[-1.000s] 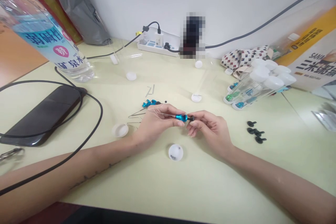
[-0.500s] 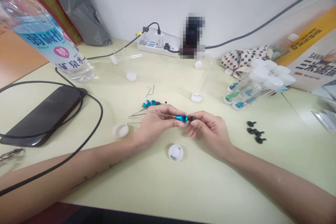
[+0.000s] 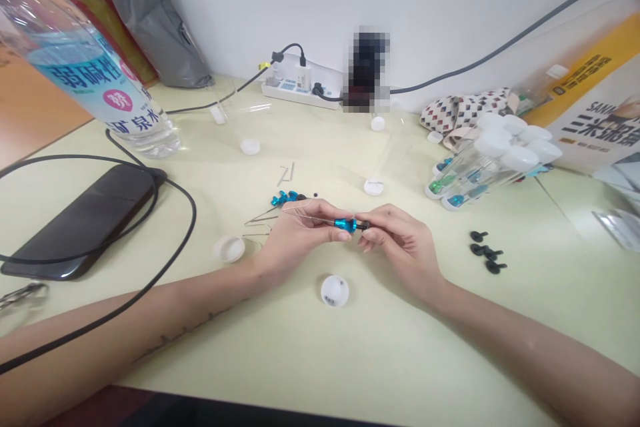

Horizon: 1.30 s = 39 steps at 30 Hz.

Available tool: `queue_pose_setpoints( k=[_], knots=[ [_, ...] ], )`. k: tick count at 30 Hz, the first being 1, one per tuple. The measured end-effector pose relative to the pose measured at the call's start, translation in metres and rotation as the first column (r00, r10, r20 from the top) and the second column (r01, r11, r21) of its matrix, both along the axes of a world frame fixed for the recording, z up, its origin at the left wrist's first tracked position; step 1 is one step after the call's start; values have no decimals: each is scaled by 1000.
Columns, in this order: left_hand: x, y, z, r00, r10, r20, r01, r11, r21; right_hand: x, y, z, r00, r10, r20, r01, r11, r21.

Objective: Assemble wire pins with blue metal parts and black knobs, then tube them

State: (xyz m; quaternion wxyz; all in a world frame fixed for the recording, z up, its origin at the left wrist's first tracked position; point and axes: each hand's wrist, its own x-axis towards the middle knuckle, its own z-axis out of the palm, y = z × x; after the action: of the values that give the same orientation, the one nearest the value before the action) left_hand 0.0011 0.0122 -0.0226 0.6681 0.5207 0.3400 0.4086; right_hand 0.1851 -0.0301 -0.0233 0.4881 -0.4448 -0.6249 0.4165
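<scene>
My left hand (image 3: 295, 240) is closed, pinching a shiny blue metal fitting (image 3: 344, 225) between thumb and forefinger. A thin bent metal wire sticks out of the fitting's left end. At its right end is a black knob-like piece (image 3: 364, 225), held by the fingertips of my right hand (image 3: 403, 240). The two pieces meet in line; whether they are joined firmly I cannot tell. Behind my left hand lie several blue fittings (image 3: 285, 198) and bent wires (image 3: 260, 219). A small white cap (image 3: 335, 290) with tiny dark bits inside sits below my hands.
Several black knobs (image 3: 493, 255) lie at the right, below capped clear tubes (image 3: 470, 177) holding coloured parts. Another white cap (image 3: 231, 249) is beside my left wrist. A phone (image 3: 85, 220), a black cable (image 3: 193, 213) and a water bottle (image 3: 110, 90) occupy the left.
The fingers of my right hand have shifted slightly around the black piece, the forefinger straightening along it. My left hand and the blue fitting stay practically still.
</scene>
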Motion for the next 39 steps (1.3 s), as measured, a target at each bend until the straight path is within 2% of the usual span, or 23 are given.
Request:
queue_pose_setpoints(
  k=[15, 28, 39],
  knots=[
    [-1, 0, 0, 999, -36, 6, 36, 999, -19, -1, -2, 0, 995, 2, -98, -14, 993, -118],
    [-2, 1, 0, 999, -38, -8, 38, 999, -3, -2, -1, -2, 980, 21, -199, -44, 992, -114],
    [-1, 1, 2, 999, -45, 3, 45, 999, 1, -1, -1, -3, 977, 31, -212, -60, 989, -133]
  ],
)
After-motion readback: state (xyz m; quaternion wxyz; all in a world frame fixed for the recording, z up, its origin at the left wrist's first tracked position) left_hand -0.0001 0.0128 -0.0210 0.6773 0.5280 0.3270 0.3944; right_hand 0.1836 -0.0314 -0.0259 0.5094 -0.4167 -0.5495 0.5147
